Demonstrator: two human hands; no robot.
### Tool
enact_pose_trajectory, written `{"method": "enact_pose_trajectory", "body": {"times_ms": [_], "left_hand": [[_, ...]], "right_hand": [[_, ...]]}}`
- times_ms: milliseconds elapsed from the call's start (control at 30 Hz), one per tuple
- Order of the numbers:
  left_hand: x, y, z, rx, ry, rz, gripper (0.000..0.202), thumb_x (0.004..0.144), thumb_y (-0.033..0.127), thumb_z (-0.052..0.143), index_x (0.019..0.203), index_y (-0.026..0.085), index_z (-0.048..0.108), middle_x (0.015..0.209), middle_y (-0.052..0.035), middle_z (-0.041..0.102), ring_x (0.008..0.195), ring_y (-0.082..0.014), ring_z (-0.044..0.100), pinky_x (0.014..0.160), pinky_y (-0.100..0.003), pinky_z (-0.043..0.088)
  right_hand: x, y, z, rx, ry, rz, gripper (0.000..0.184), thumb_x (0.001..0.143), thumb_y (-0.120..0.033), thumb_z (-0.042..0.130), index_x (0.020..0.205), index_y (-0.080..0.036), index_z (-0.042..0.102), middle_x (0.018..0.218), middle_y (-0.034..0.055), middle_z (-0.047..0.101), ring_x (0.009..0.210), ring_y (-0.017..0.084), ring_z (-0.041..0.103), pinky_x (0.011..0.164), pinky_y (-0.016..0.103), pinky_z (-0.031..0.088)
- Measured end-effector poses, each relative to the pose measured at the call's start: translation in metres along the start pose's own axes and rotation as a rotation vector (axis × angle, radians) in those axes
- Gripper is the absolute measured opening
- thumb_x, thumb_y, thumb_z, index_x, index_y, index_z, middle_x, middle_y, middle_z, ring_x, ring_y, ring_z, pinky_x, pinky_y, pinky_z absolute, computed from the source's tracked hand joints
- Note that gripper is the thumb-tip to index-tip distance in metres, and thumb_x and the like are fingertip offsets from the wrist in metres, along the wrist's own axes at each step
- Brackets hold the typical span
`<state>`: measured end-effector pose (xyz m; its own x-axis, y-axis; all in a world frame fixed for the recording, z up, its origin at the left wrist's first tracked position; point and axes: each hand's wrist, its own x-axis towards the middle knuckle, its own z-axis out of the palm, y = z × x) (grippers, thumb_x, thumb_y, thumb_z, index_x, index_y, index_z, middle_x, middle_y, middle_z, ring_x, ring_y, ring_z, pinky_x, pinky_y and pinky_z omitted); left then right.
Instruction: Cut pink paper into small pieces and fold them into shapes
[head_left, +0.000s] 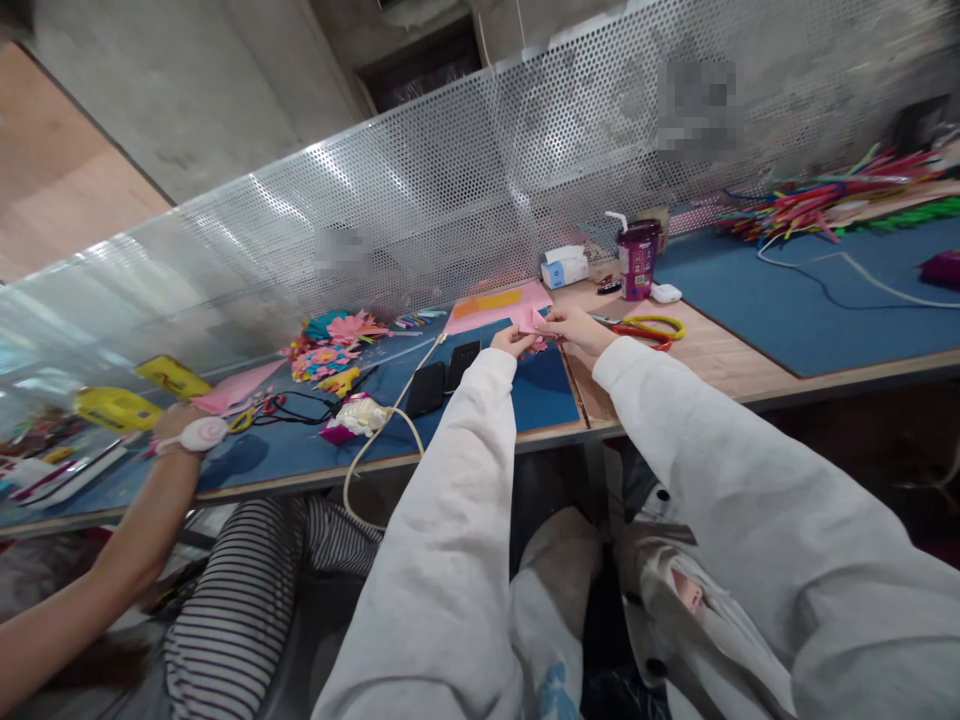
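Both my hands meet over the front part of the table, pinching one small piece of pink paper (531,322). My left hand (513,342) has its fingers closed on the paper's left and lower side. From the right, my right hand (576,328) grips the same piece between thumb and fingers. The paper looks folded, though its exact shape is too small to make out. Behind it lies a pink sheet (469,316) with an orange strip (491,302) on top. Red- and yellow-handled scissors (652,328) rest just right of my right hand.
Two dark phones (426,390) lie left of my hands, near a pale cable (367,455). A purple cup (637,262) with a straw stands behind, beside a tissue box (564,268). Paper flowers (330,345) sit further left. A co-worker's hand (176,425) is at far left.
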<state>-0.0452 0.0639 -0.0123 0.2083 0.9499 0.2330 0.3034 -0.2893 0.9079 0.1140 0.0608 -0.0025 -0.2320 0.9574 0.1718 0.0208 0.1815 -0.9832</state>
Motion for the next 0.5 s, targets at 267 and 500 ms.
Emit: {"method": "enact_pose_trajectory", "body": {"times_ms": [267,500], "left_hand": [[-0.0015,0.0014,0.0,-0.024,-0.006,0.025,0.022,0.07,0.032,0.066,0.076,0.012,0.061,0.059,-0.0024,0.064,0.052,-0.0112,0.057,0.045,-0.02,0.038],[-0.0019,0.0021,0.0005,-0.028,-0.001,0.04,0.017,0.071,0.028,0.064,0.075,0.012,0.06,0.056,-0.0009,0.062,0.049,-0.0104,0.056,0.044,-0.02,0.038]], "right_hand": [[-0.0014,-0.0004,0.002,-0.017,0.015,-0.001,0.012,0.076,-0.017,0.065,0.069,-0.011,0.057,0.059,0.0012,0.06,0.052,0.007,0.054,0.049,0.018,0.041],[-0.0046,-0.0041,0.0026,-0.029,0.006,0.005,0.012,0.076,-0.016,0.065,0.07,-0.011,0.057,0.058,0.0009,0.059,0.051,0.006,0.054,0.046,0.017,0.039]]}}
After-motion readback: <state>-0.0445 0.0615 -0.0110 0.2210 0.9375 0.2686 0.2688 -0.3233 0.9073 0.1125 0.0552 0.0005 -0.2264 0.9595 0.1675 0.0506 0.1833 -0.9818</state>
